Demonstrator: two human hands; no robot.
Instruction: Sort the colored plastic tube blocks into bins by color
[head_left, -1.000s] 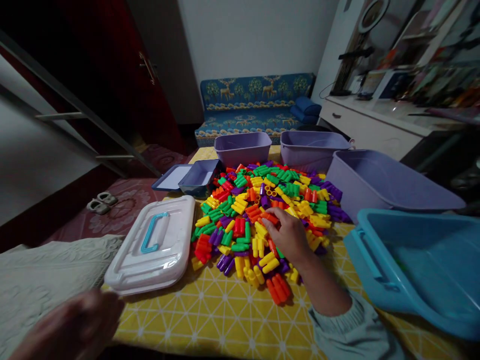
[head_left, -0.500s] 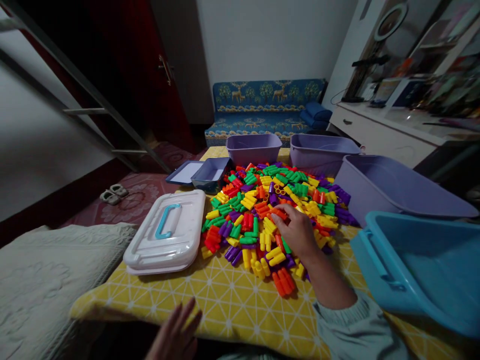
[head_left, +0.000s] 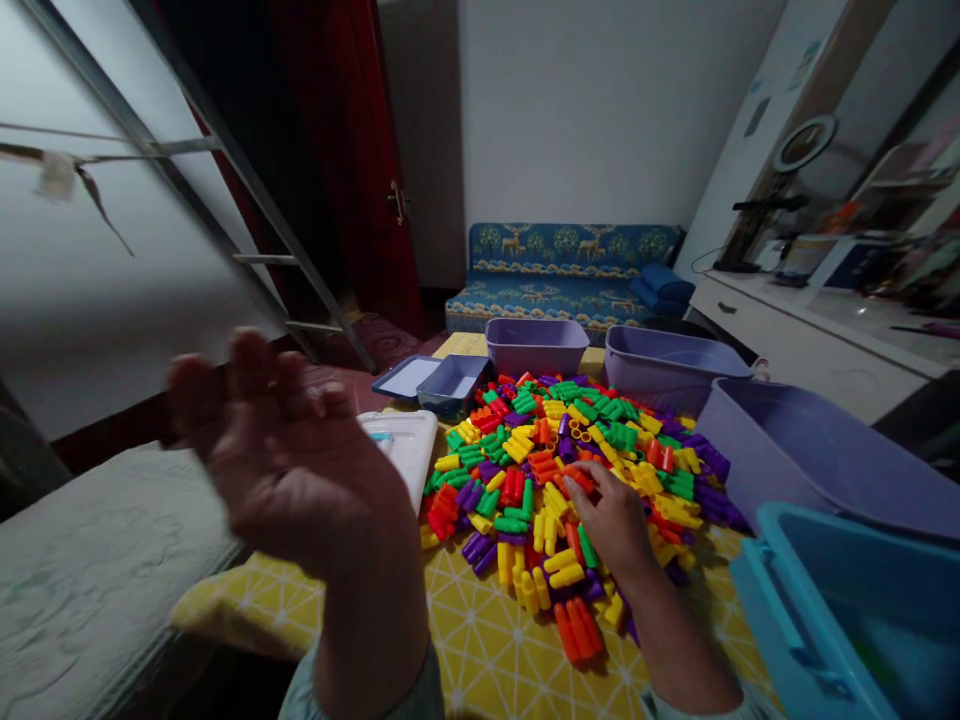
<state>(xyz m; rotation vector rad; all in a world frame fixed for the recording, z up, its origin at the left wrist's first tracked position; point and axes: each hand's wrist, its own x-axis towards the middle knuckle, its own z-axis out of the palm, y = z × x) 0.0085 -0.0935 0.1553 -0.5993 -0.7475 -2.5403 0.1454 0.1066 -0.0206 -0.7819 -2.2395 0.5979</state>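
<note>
My left hand [head_left: 289, 460] is raised at the left, palm showing and fingers apart, with nothing in it. It blocks part of the white lidded box [head_left: 409, 445]. My right hand [head_left: 615, 515] is over the middle of a heap of plastic bullet-shaped building blocks [head_left: 517, 522] in red, orange, yellow, green and purple. Its thumb and fingers close around an orange building block [head_left: 576, 476], partly hidden by the fingers. Nearest the table's front lies a joined orange-red block piece [head_left: 578, 632], apart from my hands.
Purple bins [head_left: 537, 345] stand behind and to the right of the heap. A blue bin [head_left: 787, 610] is at the near right. Left of the heap sits a small dark-blue box [head_left: 454, 385] beside its lid [head_left: 406, 378]. A yellow patterned cloth [head_left: 487, 640] covers the table.
My left hand has risen from the table's front edge to in front of the white box, turning its palm into view. My right hand stays at the orange block. The view has tilted up.
</note>
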